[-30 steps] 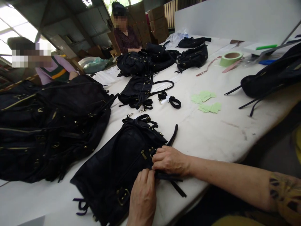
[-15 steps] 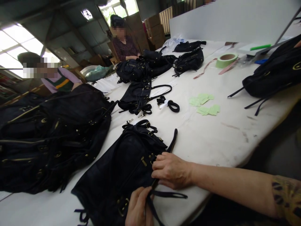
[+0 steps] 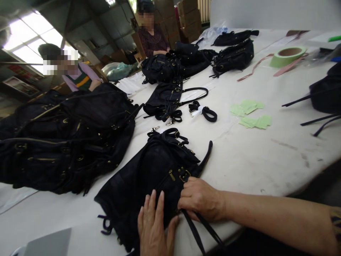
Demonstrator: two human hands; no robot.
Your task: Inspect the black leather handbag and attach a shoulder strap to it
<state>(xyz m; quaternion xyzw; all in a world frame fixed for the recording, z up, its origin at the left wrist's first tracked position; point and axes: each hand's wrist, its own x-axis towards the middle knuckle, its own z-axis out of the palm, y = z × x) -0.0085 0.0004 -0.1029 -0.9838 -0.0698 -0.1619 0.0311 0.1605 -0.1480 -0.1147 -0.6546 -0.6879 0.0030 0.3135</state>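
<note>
A black handbag [image 3: 149, 177] with brass buckles lies flat on the white table [image 3: 253, 156] right in front of me. My left hand [image 3: 153, 225] rests flat on the bag's near end, fingers stretched out. My right hand [image 3: 199, 199] is closed on the bag's thin black strap [image 3: 202, 231], which trails over the table's near edge. A brass buckle [image 3: 183, 174] sits just above my right knuckles.
A large heap of black bags [image 3: 66, 135] fills the left. More black bags [image 3: 165, 101] and a coiled strap [image 3: 204, 111] lie further back. Green paper tags [image 3: 250, 113], a green tape roll [image 3: 287, 55] and another bag [image 3: 325, 94] are on the right. Two people sit across the table.
My left hand let go of the strap and now lies flat on the bag. My right hand keeps its hold on the strap. The view shifted slightly.
</note>
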